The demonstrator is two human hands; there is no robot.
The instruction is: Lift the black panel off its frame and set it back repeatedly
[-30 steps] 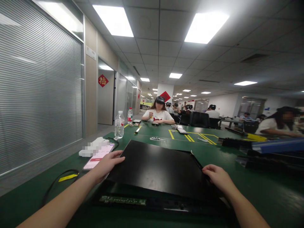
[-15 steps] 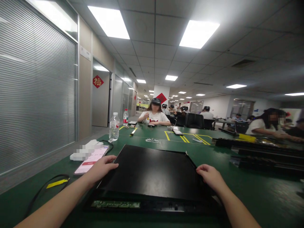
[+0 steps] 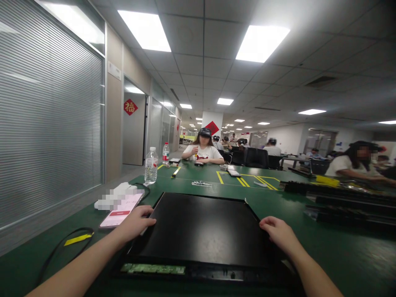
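A flat black display panel (image 3: 207,227) lies in front of me over a black frame (image 3: 213,274). Along the frame's near side a green circuit board strip (image 3: 154,269) is exposed. My left hand (image 3: 140,222) grips the panel's left edge, thumb on top and the other fingers partly hidden at the side. On the opposite edge my right hand (image 3: 276,231) pinches the panel between thumb and fingers. A small pale tab (image 3: 246,201) sticks up at the far right corner of the panel.
Left of the panel lie a phone (image 3: 119,213), a white item (image 3: 114,197) and a black cable (image 3: 51,258) with a yellow tag (image 3: 78,239). A water bottle (image 3: 151,166) stands beyond. Dark strips (image 3: 337,212) are piled at right. Another person (image 3: 202,152) sits opposite.
The panel has come down slightly and nearer to me, its near edge now closer to the circuit board. Both hands keep hold of its sides. The view has shifted a little.
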